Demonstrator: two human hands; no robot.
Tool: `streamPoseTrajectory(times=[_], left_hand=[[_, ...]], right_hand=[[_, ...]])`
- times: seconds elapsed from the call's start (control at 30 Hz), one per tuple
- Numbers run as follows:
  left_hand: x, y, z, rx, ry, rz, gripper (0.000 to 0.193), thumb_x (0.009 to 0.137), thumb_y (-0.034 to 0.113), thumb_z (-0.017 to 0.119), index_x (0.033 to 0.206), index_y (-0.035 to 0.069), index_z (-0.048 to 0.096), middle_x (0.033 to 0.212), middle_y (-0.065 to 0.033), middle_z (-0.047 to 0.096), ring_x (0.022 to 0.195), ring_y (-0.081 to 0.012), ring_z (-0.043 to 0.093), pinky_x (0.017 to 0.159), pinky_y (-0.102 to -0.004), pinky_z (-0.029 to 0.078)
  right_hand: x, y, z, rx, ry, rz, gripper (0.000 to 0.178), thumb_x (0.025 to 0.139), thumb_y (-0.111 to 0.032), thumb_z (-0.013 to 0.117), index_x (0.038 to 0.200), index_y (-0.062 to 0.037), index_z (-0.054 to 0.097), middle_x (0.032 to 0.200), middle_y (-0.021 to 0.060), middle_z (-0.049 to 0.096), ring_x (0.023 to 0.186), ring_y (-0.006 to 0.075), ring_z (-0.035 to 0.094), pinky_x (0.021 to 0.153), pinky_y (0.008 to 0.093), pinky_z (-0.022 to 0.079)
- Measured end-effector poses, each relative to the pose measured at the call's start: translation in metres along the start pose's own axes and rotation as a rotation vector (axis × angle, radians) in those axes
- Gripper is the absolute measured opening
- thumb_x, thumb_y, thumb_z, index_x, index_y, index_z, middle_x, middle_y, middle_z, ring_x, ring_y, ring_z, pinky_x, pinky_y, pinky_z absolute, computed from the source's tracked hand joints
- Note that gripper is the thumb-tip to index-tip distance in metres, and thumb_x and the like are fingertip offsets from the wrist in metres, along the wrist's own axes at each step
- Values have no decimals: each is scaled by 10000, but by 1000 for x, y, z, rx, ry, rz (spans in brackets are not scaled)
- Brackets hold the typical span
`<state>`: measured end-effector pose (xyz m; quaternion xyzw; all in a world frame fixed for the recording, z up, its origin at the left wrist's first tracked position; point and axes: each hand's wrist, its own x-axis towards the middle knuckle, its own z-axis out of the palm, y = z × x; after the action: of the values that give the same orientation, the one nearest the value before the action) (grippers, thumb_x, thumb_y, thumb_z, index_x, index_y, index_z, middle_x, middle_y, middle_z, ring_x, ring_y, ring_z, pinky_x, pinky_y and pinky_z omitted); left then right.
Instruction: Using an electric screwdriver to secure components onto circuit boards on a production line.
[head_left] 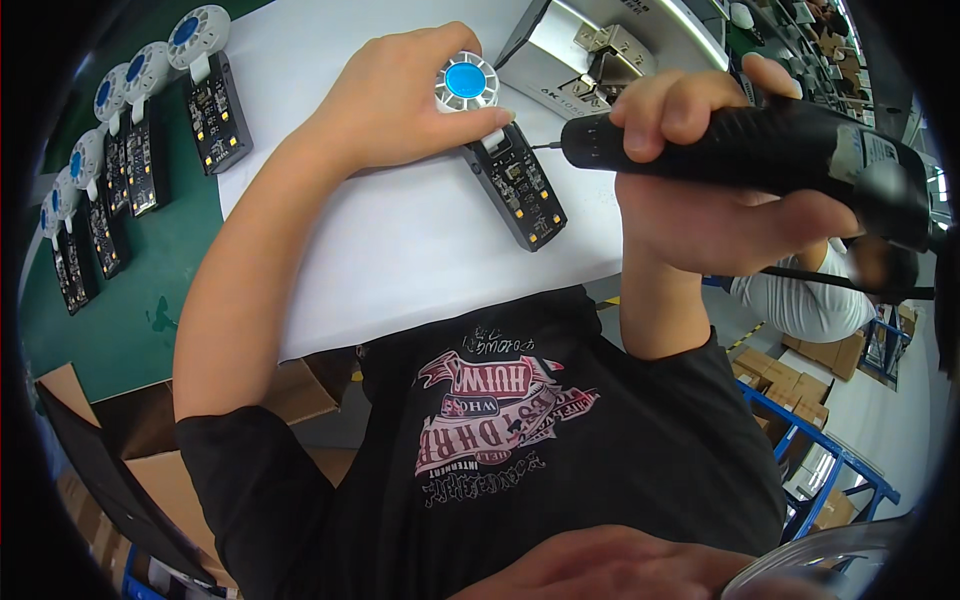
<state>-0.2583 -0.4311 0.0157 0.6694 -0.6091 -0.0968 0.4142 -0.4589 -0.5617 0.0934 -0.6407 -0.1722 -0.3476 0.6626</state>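
My left hand (395,100) is closed around a white round part with a blue centre (466,82). That part joins a black module with an exposed circuit board (520,190), which lies aslant on the white sheet (420,240). In my right hand (680,210) is a black electric screwdriver (770,145), held nearly level with fingers wrapped round its body. Its thin bit (546,146) points left toward the module's upper end, near my left thumb. Whether the tip touches the module I cannot tell.
Behind the module stands a metal screw feeder box (560,55). Several similar modules with white discs, one a black board (215,115), line the green mat (150,330) at left. Cardboard boxes (170,480) sit below the table. Another person's white sleeve (800,300) shows at right.
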Motion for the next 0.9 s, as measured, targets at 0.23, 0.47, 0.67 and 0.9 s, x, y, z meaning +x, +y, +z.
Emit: streamPoseTrajectory(times=[0.23, 0.47, 0.67, 0.9], left_hand=[[0, -2, 1, 15, -6, -13, 534, 782, 497, 810, 1005, 35, 663, 857, -160, 712, 806, -355, 704, 732, -420, 548], [4, -5, 1, -10, -13, 6, 525, 776, 453, 824, 1041, 32, 656, 878, -166, 714, 816, -347, 708, 741, -405, 550], [-2, -4, -2, -18, -27, -39, 538, 782, 486, 811, 1028, 30, 665, 870, -169, 716, 815, -359, 708, 735, -416, 551], [-1, -5, -3, 17, -54, -29, 552, 781, 497, 808, 1055, 41, 661, 865, -172, 716, 812, -358, 709, 733, -418, 553]], right_hand=[[-5, 7, 0, 9, -7, -3, 1061, 876, -910, 356, 1491, -48, 424, 1006, 114, 643, 778, 232, 593, 776, 423, 476], [-4, 20, -5, 108, -52, -47, 1047, 876, -907, 369, 1468, -48, 454, 999, 117, 642, 778, 230, 597, 770, 418, 475], [22, -17, -28, -29, -148, -105, 1016, 885, -891, 390, 1434, -41, 485, 1033, 150, 675, 806, 249, 629, 796, 410, 495], [36, -9, -61, -176, -182, -221, 1013, 901, -875, 385, 1465, -37, 459, 1063, 179, 687, 802, 265, 648, 803, 436, 514]])
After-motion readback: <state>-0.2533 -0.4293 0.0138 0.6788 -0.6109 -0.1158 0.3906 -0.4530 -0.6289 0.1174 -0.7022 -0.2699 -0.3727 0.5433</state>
